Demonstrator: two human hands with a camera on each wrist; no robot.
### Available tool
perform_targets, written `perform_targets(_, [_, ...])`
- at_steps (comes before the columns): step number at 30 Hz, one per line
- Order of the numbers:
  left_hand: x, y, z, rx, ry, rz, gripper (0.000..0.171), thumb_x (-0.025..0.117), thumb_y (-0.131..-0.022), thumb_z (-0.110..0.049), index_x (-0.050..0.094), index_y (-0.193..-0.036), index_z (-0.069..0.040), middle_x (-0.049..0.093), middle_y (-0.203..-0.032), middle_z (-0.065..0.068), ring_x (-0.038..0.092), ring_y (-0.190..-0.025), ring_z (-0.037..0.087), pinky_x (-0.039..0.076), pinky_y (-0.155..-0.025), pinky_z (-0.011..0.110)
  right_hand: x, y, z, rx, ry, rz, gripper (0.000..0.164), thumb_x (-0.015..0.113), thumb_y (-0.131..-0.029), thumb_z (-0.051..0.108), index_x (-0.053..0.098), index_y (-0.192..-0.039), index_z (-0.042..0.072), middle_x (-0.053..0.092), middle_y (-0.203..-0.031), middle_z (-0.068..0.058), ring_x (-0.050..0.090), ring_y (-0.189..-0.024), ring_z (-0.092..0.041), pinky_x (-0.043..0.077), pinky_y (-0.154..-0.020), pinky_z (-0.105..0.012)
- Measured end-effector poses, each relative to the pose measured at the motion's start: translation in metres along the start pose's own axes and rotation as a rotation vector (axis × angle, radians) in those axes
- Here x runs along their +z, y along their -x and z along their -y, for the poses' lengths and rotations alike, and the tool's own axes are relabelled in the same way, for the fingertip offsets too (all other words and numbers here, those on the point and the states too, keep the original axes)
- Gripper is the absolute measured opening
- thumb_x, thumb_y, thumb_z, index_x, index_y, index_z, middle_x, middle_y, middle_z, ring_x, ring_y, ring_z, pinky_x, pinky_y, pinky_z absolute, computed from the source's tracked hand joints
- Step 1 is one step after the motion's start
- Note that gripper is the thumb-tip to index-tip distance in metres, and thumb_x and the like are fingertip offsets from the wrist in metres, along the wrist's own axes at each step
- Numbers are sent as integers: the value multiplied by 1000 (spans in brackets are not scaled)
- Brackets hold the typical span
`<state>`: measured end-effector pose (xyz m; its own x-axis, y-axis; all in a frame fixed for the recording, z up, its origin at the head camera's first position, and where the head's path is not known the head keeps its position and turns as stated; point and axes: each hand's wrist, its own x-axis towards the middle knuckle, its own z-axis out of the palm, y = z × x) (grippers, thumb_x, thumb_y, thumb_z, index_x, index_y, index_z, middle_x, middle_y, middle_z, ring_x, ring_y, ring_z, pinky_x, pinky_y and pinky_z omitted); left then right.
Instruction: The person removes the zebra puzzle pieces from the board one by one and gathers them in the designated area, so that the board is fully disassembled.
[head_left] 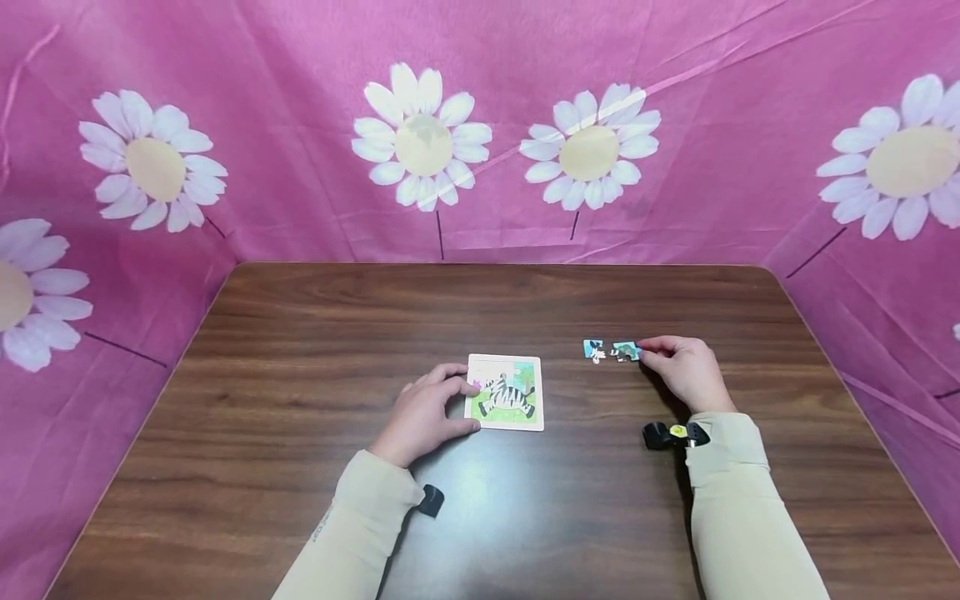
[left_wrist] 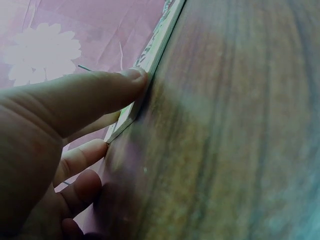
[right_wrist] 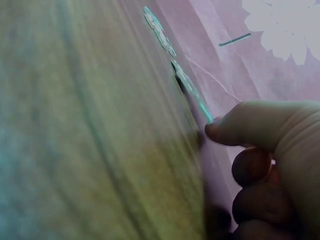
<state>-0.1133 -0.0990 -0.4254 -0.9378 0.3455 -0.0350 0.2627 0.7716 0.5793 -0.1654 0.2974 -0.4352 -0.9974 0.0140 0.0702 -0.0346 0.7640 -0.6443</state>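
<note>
A square zebra jigsaw puzzle in a pale wooden frame (head_left: 513,427) lies flat on the table. My left hand (head_left: 427,412) holds it by the left side, thumb at the near corner and other fingers at the left edge and on its face. In the left wrist view the thumb presses the frame's side (left_wrist: 159,52). To the right, my right hand (head_left: 686,372) pinches one puzzle piece (head_left: 627,351) by its right edge. That piece looks tilted, its held end raised off the table in the right wrist view. Another puzzle piece (head_left: 593,348) lies just left of it.
Brown wood-grain table (head_left: 300,333) extends all around the puzzle. Behind and beside it hangs a pink cloth (head_left: 300,192) printed with white daisies. A black wrist camera (head_left: 660,436) sits by the right sleeve, and another black device (head_left: 431,501) by the left.
</note>
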Motion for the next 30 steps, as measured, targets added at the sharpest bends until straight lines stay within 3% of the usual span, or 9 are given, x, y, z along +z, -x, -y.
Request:
perform_targets(3, [1, -1, 0, 5, 2, -2, 43, 87, -77, -35, 73, -116, -23, 53, -143, 1, 51, -131, 27, 38, -99, 55, -2, -1, 0, 4, 25, 13, 22, 68, -94, 17, 76, -108, 2, 74, -104, -19, 65, -100, -33, 44, -84, -42])
perform_targets(7, [2, -1, 0, 1, 4, -4, 43, 87, -77, -36, 73, -116, -23, 53, -144, 0, 51, -131, 27, 38, -99, 54, -2, -3, -2, -13, 34, 10, 26, 65, -92, 13, 73, -113, 1, 74, -98, -17, 63, -87, -26, 44, -77, -37])
perform_targets(12, [2, 1, 0, -17, 7, -2, 43, 87, -77, -36, 74, -115, -23, 53, -144, 0, 50, -132, 27, 37, -101, 54, 0, -2, 0, -19, 11, 48, 29, 70, -92, 21, 73, -116, 4, 70, -85, -7, 57, -76, -15, 42, -69, -30])
perform_targets(18, [1, 3, -2, -18, 9, -8, 42, 88, -76, -36, 73, -112, -22, 54, -143, 1, 51, -131, 27, 37, -100, 55, 1, 0, 2, 5, 11, 68, 29, 74, -91, 24, 73, -112, 4, 65, -78, -2, 56, -72, -15, 41, -67, -30])
perform_targets(25, [2, 3, -2, -9, 9, -10, 38, 87, -76, -36, 72, -108, -22, 54, -142, 1, 52, -130, 28, 38, -99, 53, 2, 0, 1, 8, 7, 30, 31, 74, -91, 27, 73, -110, 3, 61, -75, -1, 53, -69, -12, 40, -64, -27])
perform_targets(30, [0, 2, -1, 1, -8, -5, 36, 87, -76, -38, 71, -105, -23, 49, -151, 0, 55, -124, 28, 39, -95, 53, 6, -1, 10, 6, -85, -44, 35, 73, -92, 26, 70, -117, 2, 55, -73, -1, 48, -65, -8, 37, -63, -24])
